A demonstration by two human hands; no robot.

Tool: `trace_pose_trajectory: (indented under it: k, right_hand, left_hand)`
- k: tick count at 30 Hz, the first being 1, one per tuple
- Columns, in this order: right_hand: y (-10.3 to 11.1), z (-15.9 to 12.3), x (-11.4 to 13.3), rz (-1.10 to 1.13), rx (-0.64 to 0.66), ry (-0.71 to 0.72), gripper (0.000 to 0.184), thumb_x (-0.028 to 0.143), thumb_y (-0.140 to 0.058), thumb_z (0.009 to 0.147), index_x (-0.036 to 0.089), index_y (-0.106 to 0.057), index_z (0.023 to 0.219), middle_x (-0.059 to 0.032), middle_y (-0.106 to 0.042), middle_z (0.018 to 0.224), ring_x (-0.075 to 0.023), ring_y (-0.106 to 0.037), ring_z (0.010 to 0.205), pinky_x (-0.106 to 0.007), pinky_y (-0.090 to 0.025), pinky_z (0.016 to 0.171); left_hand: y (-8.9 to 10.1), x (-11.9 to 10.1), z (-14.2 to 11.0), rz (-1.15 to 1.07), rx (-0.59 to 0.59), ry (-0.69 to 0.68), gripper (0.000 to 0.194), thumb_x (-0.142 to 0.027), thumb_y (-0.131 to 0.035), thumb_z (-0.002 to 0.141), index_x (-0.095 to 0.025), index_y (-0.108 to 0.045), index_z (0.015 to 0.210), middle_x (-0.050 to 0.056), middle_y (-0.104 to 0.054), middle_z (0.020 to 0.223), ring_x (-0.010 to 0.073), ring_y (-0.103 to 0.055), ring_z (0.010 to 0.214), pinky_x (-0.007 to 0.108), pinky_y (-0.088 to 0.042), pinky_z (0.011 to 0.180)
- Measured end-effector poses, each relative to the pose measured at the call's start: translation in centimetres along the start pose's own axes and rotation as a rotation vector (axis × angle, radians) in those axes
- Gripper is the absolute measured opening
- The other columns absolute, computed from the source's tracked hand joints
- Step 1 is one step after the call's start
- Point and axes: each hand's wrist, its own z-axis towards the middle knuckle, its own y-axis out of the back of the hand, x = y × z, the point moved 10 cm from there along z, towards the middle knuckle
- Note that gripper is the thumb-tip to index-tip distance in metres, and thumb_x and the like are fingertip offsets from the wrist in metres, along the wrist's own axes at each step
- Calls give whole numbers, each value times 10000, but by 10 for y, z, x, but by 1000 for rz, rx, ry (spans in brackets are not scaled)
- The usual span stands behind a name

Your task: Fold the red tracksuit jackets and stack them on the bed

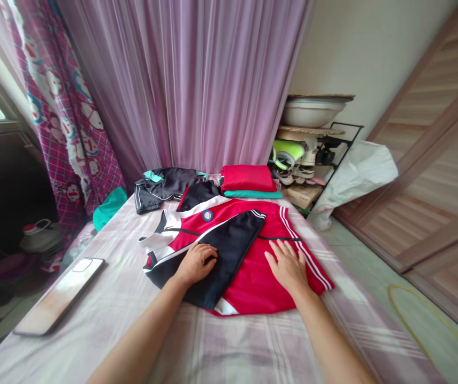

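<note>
In the head view, a red-and-black track jacket (252, 288) lies spread on a checked bed sheet (133, 336), one black sleeve (229, 250) folded across its front. The left hand (194, 264) rests on that sleeve and the right hand (288, 265) on the red body beside it, both grips open and flat, fingers spread, pinching nothing. A round badge (208, 215) sits on the jacket's chest, its writing too small to read. Beyond the jacket lie a folded red garment (248, 178) on a teal garment (252, 194), and a black garment with teal trim (165, 184). Left of the jacket, a smartphone (58, 296) lies back up; to its right, a white sack (352, 181) leans below a shoe rack (338, 160).
</note>
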Motion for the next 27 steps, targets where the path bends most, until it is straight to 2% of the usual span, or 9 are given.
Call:
trace_pose_trajectory:
  k: [3, 8, 12, 15, 18, 21, 24, 27]
  right_hand:
    - [-10, -15, -5, 5, 76, -27, 500, 404, -381, 979, 235, -529, 1426, -105, -443, 1538, -287, -364, 1428, -586, -246, 1135]
    - [-2, -25, -4, 69, -21, 28, 454, 370, -377, 980, 242, -604, 1352, -103, -528, 1474, -255, -428, 1384, -483, -300, 1123]
    - [6, -37, -25, 82, -118, 15, 439, 343, -386, 970, 199, -646, 1293, -116, -582, 1417, -248, -481, 1334, -448, -308, 1112]
    - [8, -49, -56, 80, -186, -79, 410, 337, -392, 960, 229, -676, 1235, -101, -627, 1361, -251, -516, 1286, -470, -296, 1102]
    - [6, -55, -78, 104, -214, -152, 403, 327, -381, 954, 235, -679, 1209, -92, -649, 1325, -238, -542, 1240, -436, -336, 1054]
    - [5, -55, -80, 116, -212, -148, 405, 316, -380, 946, 224, -672, 1212, -91, -653, 1315, -228, -551, 1223, -399, -361, 1015]
    - [6, -54, -78, 115, -205, -143, 402, 306, -389, 944, 218, -670, 1218, -93, -654, 1315, -226, -561, 1216, -385, -376, 994]
    - [7, -54, -76, 115, -201, -137, 400, 295, -403, 941, 217, -672, 1226, -98, -657, 1308, -231, -564, 1215, -386, -395, 976]
  left_hand:
    - [-2, -3, 1, 60, 22, -13, 189, -253, -526, 897, -232, -684, 998, 52, -725, 1176, 219, -627, 1147, 437, -418, 1082]
    - [-4, -4, -9, 202, 115, 17, 292, -311, -479, 936, -232, -664, 1147, 77, -662, 1317, 259, -574, 1248, 471, -393, 1099]
    - [16, 17, -41, 262, 107, 77, 391, -410, -430, 961, -221, -654, 1221, 89, -645, 1346, 263, -557, 1274, 454, -373, 1119]
    - [38, 46, -72, 266, 63, 141, 442, -451, -382, 969, -220, -653, 1231, 83, -637, 1358, 254, -553, 1280, 441, -370, 1124]
    - [54, 70, -97, 252, 10, 205, 462, -457, -348, 968, -222, -655, 1220, 79, -636, 1359, 247, -558, 1272, 419, -384, 1118]
    - [61, 77, -110, 243, -42, 261, 468, -443, -329, 970, -203, -650, 1213, 92, -629, 1360, 248, -575, 1245, 401, -399, 1108]
    - [70, 76, -115, 317, -118, 369, 479, -429, -350, 966, -167, -594, 1285, 133, -617, 1351, 279, -577, 1226, 415, -424, 1072]
    - [77, 79, -118, 465, -87, 521, 464, -413, -344, 970, -146, -595, 1254, 168, -651, 1256, 305, -587, 1176, 433, -435, 1020]
